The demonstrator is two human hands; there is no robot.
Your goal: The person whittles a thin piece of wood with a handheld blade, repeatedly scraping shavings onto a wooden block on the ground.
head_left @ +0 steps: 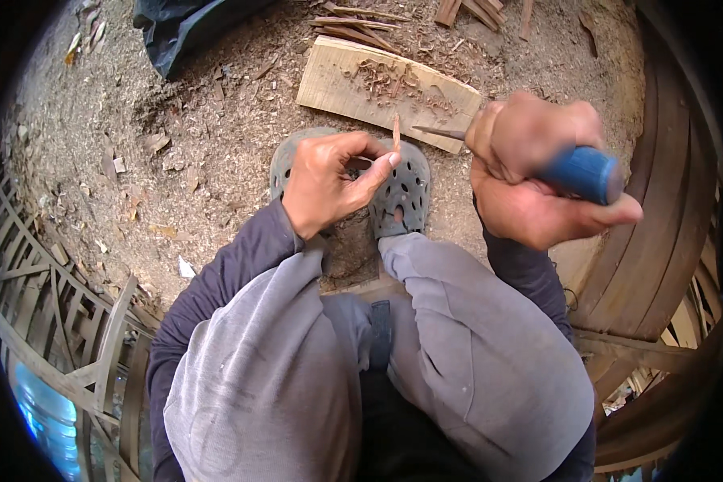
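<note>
Between the thumb and forefinger of my left hand (336, 173) a thin reddish-brown wood sliver (396, 132) stands nearly upright, above my grey clog (410, 181). My right hand (530, 173) is wrapped round a knife with a thick blue handle (582, 173); its narrow, pointed blade (440, 132) sticks out leftward toward the sliver, apart from it. The blade's base is hidden by my fingers. Below both points lies a pale wooden board (321, 84) on the ground, with curled reddish shavings (390, 83) scattered over it.
Thin wood strips (357, 30) lie beyond the board, with more wood pieces (478, 11) at the far right. A dark plastic sheet (185, 32) is at the far left. Curved wooden planks (655, 209) stand at right, slatted wood (64, 297) and a blue water bottle (48, 410) at left.
</note>
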